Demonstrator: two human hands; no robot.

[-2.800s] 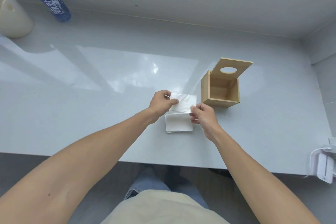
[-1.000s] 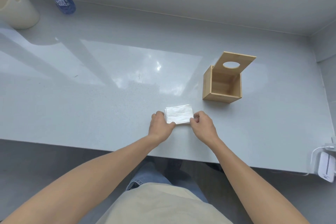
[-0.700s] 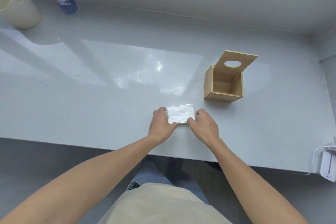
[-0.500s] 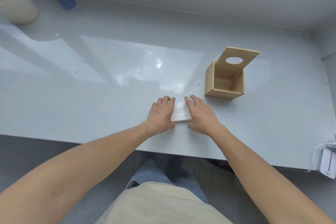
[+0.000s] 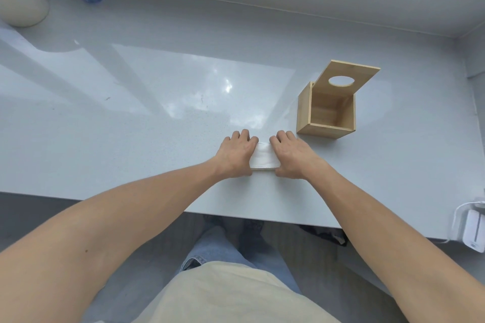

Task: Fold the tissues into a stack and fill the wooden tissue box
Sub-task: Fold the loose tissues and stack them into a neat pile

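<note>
my left grip (image 5: 237,155) and right grip (image 5: 290,156) clamp the tissue stack (image 5: 263,158), squaring it i guess; next, a level lift into the wooden box (image 5: 304,110)

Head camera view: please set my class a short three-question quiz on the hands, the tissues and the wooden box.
1. Fill in: the wooden tissue box stands to the person's ___ of the hands.
2. What lies between the left hand and the right hand? A) sponge B) tissue stack C) spoon
3. True or false: the box's lid is shut.
Key: 1 right; 2 B; 3 false, the lid stands open.
</note>
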